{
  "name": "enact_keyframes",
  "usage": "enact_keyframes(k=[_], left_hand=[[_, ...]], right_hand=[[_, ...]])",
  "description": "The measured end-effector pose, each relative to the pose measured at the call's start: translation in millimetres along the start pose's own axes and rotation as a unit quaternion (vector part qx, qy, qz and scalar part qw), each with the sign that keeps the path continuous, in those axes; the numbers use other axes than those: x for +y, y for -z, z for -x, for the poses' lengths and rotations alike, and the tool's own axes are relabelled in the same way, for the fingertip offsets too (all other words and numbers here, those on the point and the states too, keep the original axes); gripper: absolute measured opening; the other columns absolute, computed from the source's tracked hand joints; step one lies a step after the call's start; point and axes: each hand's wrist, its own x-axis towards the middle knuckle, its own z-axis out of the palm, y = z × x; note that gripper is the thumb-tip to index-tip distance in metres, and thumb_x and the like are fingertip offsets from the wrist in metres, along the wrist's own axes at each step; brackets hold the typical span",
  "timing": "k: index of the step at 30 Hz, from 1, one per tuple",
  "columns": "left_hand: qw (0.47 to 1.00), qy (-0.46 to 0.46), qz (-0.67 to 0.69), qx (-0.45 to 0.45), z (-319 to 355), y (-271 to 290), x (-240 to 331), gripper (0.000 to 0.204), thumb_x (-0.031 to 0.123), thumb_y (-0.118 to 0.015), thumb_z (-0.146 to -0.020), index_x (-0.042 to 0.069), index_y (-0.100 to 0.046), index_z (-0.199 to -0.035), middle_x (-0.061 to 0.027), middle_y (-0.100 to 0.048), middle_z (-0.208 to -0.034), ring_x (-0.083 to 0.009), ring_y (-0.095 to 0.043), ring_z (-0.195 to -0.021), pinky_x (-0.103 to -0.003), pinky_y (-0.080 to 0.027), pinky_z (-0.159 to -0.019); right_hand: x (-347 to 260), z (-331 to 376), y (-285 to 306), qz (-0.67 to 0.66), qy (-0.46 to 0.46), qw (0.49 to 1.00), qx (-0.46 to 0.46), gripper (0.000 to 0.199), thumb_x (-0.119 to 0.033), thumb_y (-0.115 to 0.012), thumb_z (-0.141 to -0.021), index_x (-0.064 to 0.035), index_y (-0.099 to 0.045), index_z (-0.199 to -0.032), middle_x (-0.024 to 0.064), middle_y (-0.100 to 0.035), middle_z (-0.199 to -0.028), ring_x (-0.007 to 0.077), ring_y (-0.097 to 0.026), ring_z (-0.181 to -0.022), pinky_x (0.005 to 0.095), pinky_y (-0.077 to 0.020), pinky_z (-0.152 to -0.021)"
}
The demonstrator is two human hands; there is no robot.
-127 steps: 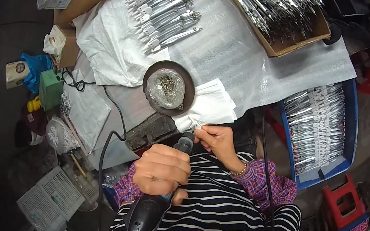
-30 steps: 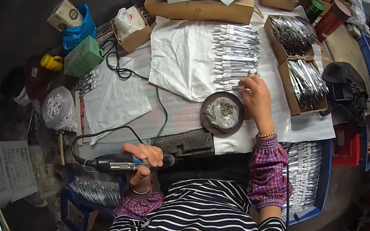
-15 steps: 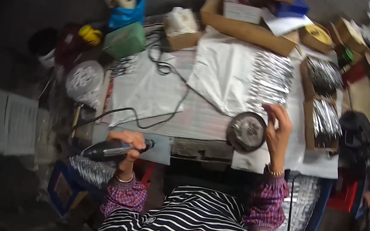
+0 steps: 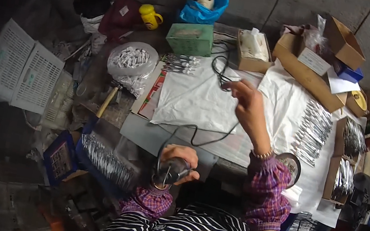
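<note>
My left hand [image 4: 180, 162] is wrapped round a black corded power tool [image 4: 171, 168] near the front edge of the table; its exact kind is unclear. From the tool a black cord [image 4: 194, 142] runs over the white sheet [image 4: 198, 98] and loops farther back. My right hand [image 4: 249, 109] reaches over the sheet, fingers loosely bent and apart, the fingertips at the cord's loops. No grip on the cord can be made out. A round dark-rimmed dish [image 4: 297, 171] lies partly hidden behind my right sleeve. Slim metal pieces [image 4: 313, 133] lie in rows at the right.
Cardboard boxes of metal pieces [image 4: 344, 178] stand at the right. A green box [image 4: 190, 38], a tissue box [image 4: 254, 51] and a long carton [image 4: 298, 61] line the back. On the left are a bag of small white parts [image 4: 130, 59], a hammer [image 4: 108, 101] and metal pieces [image 4: 107, 163].
The view has swung, shifting the table rightward and tilting it. My right hand has left the round dish for the cord's loops. My left hand has turned the power tool, still in its grip.
</note>
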Motion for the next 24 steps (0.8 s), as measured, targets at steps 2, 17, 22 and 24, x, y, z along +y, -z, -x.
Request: enact_keyframes(k=[2,17,22,24], left_hand=[[1.0,-0.003,0.005,0.009,-1,4,2,0.037,0.03,-0.075,-0.076,0.003,-0.052,-0.087,-0.0087,-0.06,-0.066,-0.0207,-0.057,-0.054,-0.031,-0.049,-0.052],[0.981,-0.021,0.166,0.103,21,25,-22,0.041,0.018,-0.079,-0.072,0.004,-0.046,-0.091,-0.0091,-0.059,-0.068,-0.0203,-0.056,-0.054,-0.03,-0.043,-0.046],[0.97,-0.007,0.183,0.157,27,27,-24,0.039,0.018,-0.075,-0.075,0.004,-0.045,-0.095,-0.0085,-0.058,-0.07,-0.0201,-0.056,-0.056,-0.033,-0.045,-0.052],[0.969,-0.004,0.188,0.161,26,24,-24,0.04,0.02,-0.075,-0.076,0.005,-0.044,-0.095,-0.0082,-0.056,-0.069,-0.0193,-0.054,-0.055,-0.032,-0.044,-0.05]], right_hand=[[15,-24,-26,0.069,0.003,0.996,-0.048,0.037,0.01,-0.048,-0.061,-0.0061,-0.064,-0.091,0.011,-0.053,-0.073,0.0263,-0.054,-0.066,0.0356,-0.0438,-0.058],[146,-70,-152,0.213,0.048,0.974,-0.068,0.013,-0.009,-0.056,-0.077,-0.0055,-0.061,-0.088,0.0143,-0.058,-0.085,0.0323,-0.056,-0.082,0.041,-0.0484,-0.069],[142,-73,-164,0.25,0.027,0.966,-0.064,0.012,-0.014,-0.059,-0.077,-0.006,-0.06,-0.086,0.0131,-0.06,-0.085,0.0313,-0.057,-0.083,0.0411,-0.0471,-0.07],[141,-74,-165,0.276,0.029,0.959,-0.062,0.013,-0.016,-0.06,-0.077,-0.0063,-0.06,-0.085,0.0129,-0.059,-0.084,0.0309,-0.057,-0.083,0.0409,-0.0472,-0.07]])
